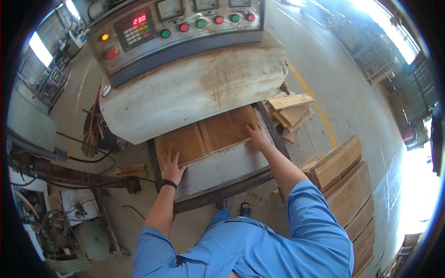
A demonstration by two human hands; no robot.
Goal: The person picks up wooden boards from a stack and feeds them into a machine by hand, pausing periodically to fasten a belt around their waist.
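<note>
Both hands lie flat with fingers spread, gripping nothing: the left hand presses the near edge of the left wooden panel, the right hand rests on the right wooden panel. The two panels lie side by side on the machine's metal bench, their far ends under the worn white hood. Above sits a control panel with coloured buttons. Stacked boards stand to the right.
</note>
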